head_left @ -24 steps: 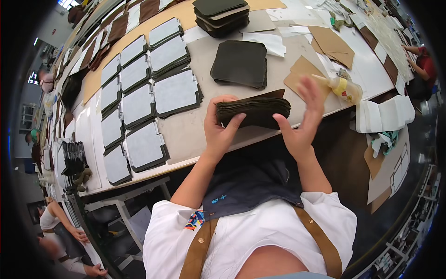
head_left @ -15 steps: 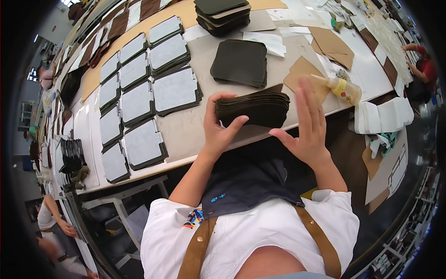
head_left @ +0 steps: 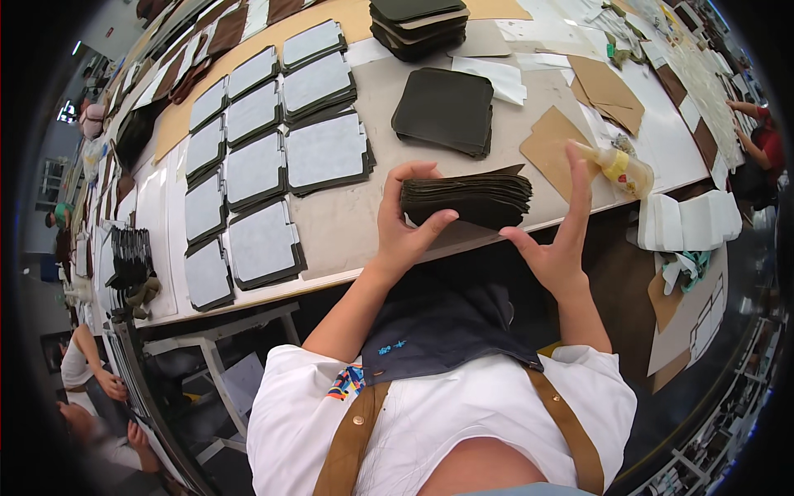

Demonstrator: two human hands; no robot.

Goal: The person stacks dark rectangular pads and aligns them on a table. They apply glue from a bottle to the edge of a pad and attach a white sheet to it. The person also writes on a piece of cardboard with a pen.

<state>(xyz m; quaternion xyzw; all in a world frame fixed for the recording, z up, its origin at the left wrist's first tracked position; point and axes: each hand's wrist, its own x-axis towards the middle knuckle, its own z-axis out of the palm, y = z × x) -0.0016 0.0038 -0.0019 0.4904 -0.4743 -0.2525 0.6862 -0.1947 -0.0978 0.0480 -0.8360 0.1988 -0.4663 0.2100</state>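
Note:
My left hand (head_left: 404, 223) grips the left end of a thick stack of dark leather-like pieces (head_left: 467, 197), thumb in front and fingers behind. The stack is held on its edge at the table's near side, its layered edges fanned a little. To its right, my right hand (head_left: 556, 248) is open, fingers pointing up and thumb stretched toward the stack's lower right corner. Whether that thumb touches the stack I cannot tell. Just beyond lies a flat pile of similar dark rounded pieces (head_left: 444, 112), and a taller pile (head_left: 418, 29) stands behind it.
Rows of dark pieces topped with pale sheets (head_left: 327, 149) cover the table's left side. A yellowish squeeze bottle (head_left: 626, 172) lies on brown card (head_left: 552, 145) at the right. White folded pads (head_left: 691, 221) sit off the table's right corner. Other people work at far left and right.
The table scene has shifted slightly to the right in view. My right hand has turned more edge-on, still open beside the stack. My left hand keeps its grip.

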